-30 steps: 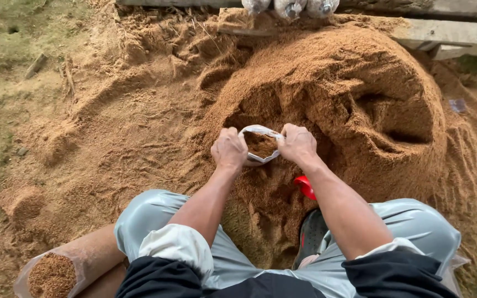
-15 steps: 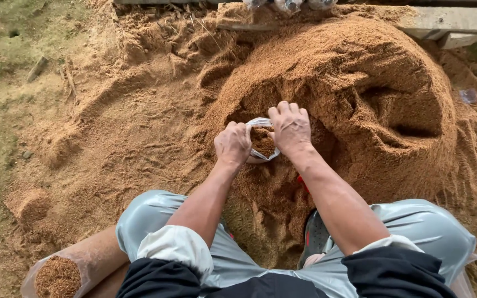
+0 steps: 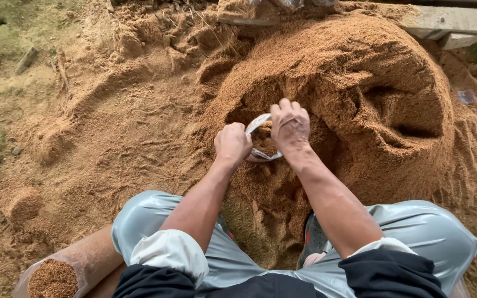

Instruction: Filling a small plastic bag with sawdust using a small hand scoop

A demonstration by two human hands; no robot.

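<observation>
Gripping the rim of a small clear plastic bag (image 3: 259, 140), the left hand (image 3: 232, 144) has its fingers curled shut on the near edge, while the right hand (image 3: 290, 124) lies over the far edge, fingers bent down onto the rim and into the brown sawdust inside. The bag sits at the foot of a hollow scooped into the big sawdust heap (image 3: 354, 94), just in front of the person's knees in grey-blue trousers (image 3: 415, 226).

To do this well, as I judge it, the left hand should keep the mouth stretched open and level, and the right should press the fill down evenly so nothing spills over the rim.

Against the frame half a second back, the right hand has moved further over the bag's mouth and now covers more of it; a second back, both hands held the bag by its sides with the mouth more open. The red object that showed by the right wrist then is hidden now.

Further out, a filled bag of sawdust (image 3: 56, 276) lies by the left thigh, and loose sawdust spreads over the ground (image 3: 6, 83) toward patchy grass.
</observation>
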